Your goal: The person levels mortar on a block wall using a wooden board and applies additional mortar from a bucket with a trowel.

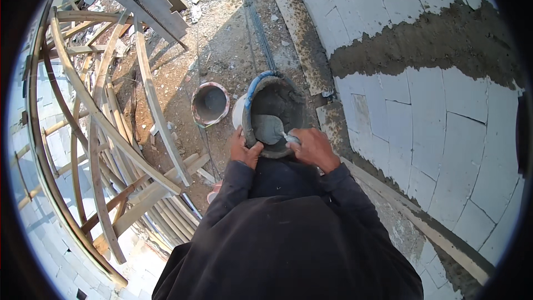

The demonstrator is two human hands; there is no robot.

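Note:
A round bucket (302,112) with a blue-marked rim stands directly in front of me, with grey wet mortar (283,93) coating its inside. My right hand (312,149) is wrapped round the handle of a trowel (268,129), whose rounded blade lies inside the bucket against the mortar. On the near left side, my left hand (244,150) grips the bucket's rim, thumb toward the inside. Part of a white container shows behind the bucket's left side, mostly hidden.
A smaller bucket (211,104) stands to the left. Wooden scaffolding poles (147,100) and planks fill the left side. Along the right rises a white block wall (413,116) with a band of grey mortar (422,44). Thin bars (252,16) lie on the rubble-strewn ground ahead.

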